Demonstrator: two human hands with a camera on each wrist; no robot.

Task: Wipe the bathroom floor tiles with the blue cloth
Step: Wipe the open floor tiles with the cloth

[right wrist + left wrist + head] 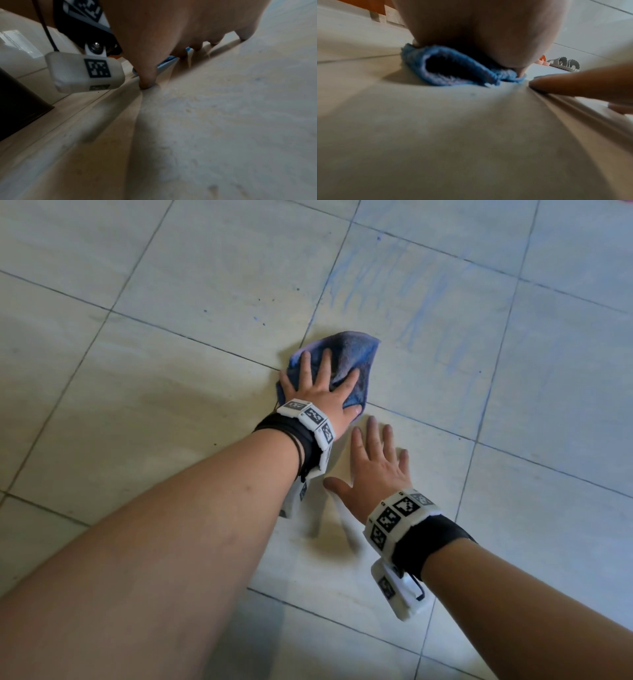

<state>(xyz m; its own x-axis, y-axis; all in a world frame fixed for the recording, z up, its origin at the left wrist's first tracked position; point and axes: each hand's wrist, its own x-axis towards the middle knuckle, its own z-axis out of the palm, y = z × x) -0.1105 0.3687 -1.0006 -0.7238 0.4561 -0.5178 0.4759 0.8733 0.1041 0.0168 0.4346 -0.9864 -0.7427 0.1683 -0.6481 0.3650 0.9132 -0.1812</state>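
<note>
The blue cloth (346,354) lies crumpled on the pale floor tiles (171,412) near the middle of the head view. My left hand (318,386) presses flat on it with fingers spread and straight. In the left wrist view the cloth (453,67) bunches under my palm (488,33), its folded edge open toward the camera. My right hand (371,463) lies flat on the bare tile just right of and below the cloth, fingers spread, holding nothing. The right wrist view shows its fingertips (147,81) on the floor, with a sliver of cloth (167,61) behind.
Faint blue streaks (411,299) mark the tile beyond the cloth. Small dark specks (260,320) dot the floor to its upper left. A pair of sandals (563,65) sits far off in the left wrist view. A dark object (17,105) stands at the left of the right wrist view.
</note>
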